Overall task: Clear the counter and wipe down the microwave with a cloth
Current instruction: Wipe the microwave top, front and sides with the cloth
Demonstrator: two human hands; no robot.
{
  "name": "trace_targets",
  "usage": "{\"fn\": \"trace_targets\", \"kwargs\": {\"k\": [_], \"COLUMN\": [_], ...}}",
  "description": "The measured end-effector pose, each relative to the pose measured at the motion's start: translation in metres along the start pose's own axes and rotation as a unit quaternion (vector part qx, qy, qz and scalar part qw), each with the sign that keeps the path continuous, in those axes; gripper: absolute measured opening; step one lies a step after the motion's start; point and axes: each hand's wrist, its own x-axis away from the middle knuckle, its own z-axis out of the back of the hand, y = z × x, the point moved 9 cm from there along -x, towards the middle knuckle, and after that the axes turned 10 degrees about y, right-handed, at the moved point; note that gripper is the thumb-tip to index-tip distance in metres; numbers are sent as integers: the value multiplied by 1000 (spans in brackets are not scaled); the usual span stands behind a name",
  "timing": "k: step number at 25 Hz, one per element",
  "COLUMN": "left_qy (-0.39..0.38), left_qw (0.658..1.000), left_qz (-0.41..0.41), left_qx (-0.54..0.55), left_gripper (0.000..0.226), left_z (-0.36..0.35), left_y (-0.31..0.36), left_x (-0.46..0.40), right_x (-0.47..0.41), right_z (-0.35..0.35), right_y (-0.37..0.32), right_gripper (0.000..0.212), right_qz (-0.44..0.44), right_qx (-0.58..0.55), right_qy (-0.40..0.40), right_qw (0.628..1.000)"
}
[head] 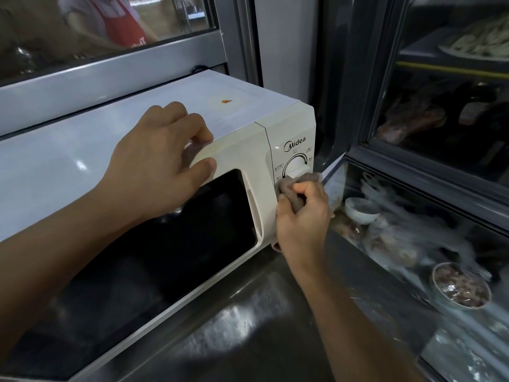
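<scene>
Steel counter (248,340) at frame bottom bare near microwave (154,166), centre-left. Right hand (303,216) grips bunched grey cloth (296,188), pressing control panel below dial (297,165). Left hand (157,158), fingers loosely curled, braces top front edge. Wiping appears mid-way; door, top likely remain.

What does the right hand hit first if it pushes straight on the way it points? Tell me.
The right hand grips a grey cloth already against the microwave control panel. Going on upward, it would probably meet the white dial first.
</scene>
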Motion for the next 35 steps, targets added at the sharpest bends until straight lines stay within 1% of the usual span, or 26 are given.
{"fn": "trace_targets", "kwargs": {"k": [2, 4, 5, 8, 9, 10, 12, 13, 15, 16, 17, 18, 21, 22, 24, 26, 29, 31, 33, 35], "left_qy": [1, -1, -1, 2, 3, 3, 0, -2, -3, -3, -1, -1, -2, -1, 1, 1, 3, 2, 3, 2], "left_qw": [1000, 1000, 1000, 1000, 1000, 1000, 1000, 1000, 1000, 1000, 1000, 1000, 1000, 1000, 1000, 1000, 1000, 1000, 1000, 1000], "left_qz": [1, 3, 4, 4, 4, 5, 4, 3, 4, 6, 8, 10, 11, 10, 7, 5, 4, 4, 4, 6], "left_qx": [1, 1, 1, 5, 5, 5, 2, 0, -3, -3, -3, -4, -4, -5, -7, -10, -9, -8, -8, -6], "left_gripper": [42, 42, 42, 41, 41, 41, 41, 42, 42, 42, 42, 42, 43, 43, 43, 43, 42, 40, 39, 39], "left_z": [0, 1, 1, 1, 1, 1, 1, 1, 0, 1, 1, 1, 1, 1, 1, 1, 3, 2, 2, 2], "left_y": [1, 1, 1, 2, 1, 1, 2, 2, 2, 2, 1, 2, 2, 2, 2, 3, 3, 3, 3, 3], "left_x": [0, 1, 1, 1, 1, 1, 1, 1, 1, 1, 1, 1, 1, 1, 1, 1, 1, 1, 0, 0], "right_x": [0, -8, -15, -42, -46, -45, -26, -12, 4, 5, 1, -6, -29, -37, -56, -68, -56, -39, -26, -22], "right_z": [3, 3, 2, 7, 8, 7, 3, 1, 4, 5, 5, 6, 4, 4, 8, 6, -1, -1, -1, 4], "right_y": [-7, -1, 8, 40, 46, 46, 32, 19, -5, -11, -11, -6, 34, 46, 61, 71, 84, 104, 127, 140], "right_gripper": [10, 11, 13, 23, 24, 22, 14, 11, 11, 12, 12, 14, 28, 28, 25, 25, 29, 27, 24, 15], "right_qz": [34, 26, 2, -128, -148, -148, -104, -59, 47, 81, 93, 75, -95, -124, -143, -157, -178, -209, -256, -259], "right_qx": [18, 20, 14, -16, -16, -9, -4, -6, 5, 16, 25, 25, -15, -14, 3, 2, -82, -96, -69, 10], "right_qy": [4, -4, -8, 19, 25, 25, 7, -9, -32, -43, -47, -47, -30, -17, -2, -18, -39, -55, -78, -79], "right_qw": [999, 999, 1000, 991, 989, 989, 995, 998, 998, 996, 994, 996, 995, 992, 990, 987, 980, 972, 961, 963]}}
